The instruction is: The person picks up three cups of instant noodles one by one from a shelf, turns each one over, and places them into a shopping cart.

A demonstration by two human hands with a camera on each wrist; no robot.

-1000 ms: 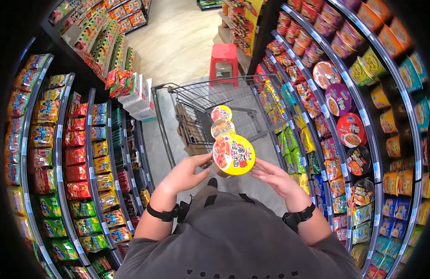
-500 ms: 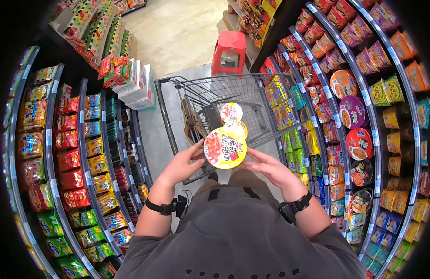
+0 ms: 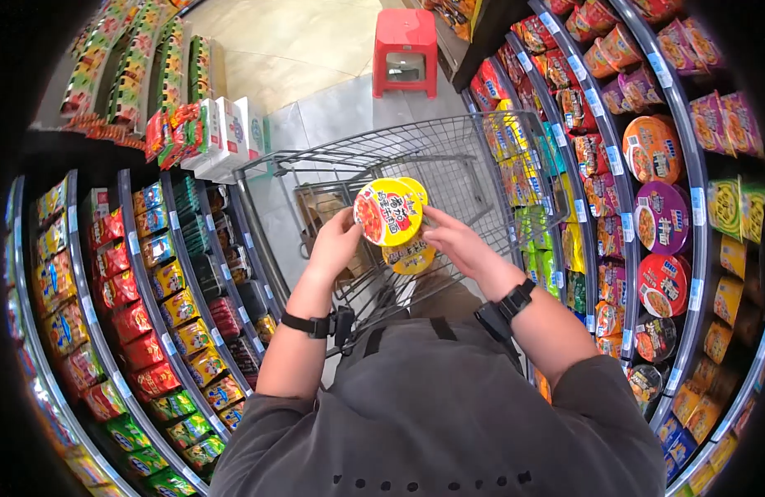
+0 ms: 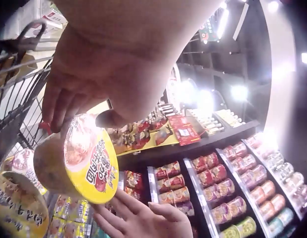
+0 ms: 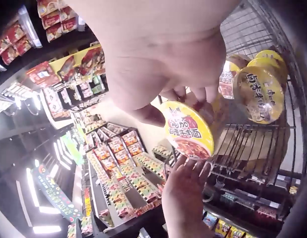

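Both hands hold a yellow-rimmed noodle bowl (image 3: 388, 212) above the cart, its printed lid facing the head camera. The left hand (image 3: 337, 242) has its fingers round the bowl's left side; the right hand (image 3: 459, 240) supports the other side with fingers and thumb. In the left wrist view the bowl (image 4: 91, 158) sits between the left hand (image 4: 101, 74) above and the right hand (image 4: 143, 218) below. In the right wrist view, other yellow-lidded bowls (image 5: 258, 94) lie in the cart beyond the held bowl (image 5: 189, 130).
The wire cart (image 3: 449, 141) stands in front of the body. A red stool (image 3: 406, 54) is beyond it. Shelves of packets (image 3: 134, 323) line the left side, shelves of noodle bowls (image 3: 661, 217) the right. White boxes (image 3: 225, 137) stand at the left shelf's end.
The held bowl and both hands have moved up and forward, over the cart. The cart fills more of the view, and the stool and shelves have shifted with the head's movement.
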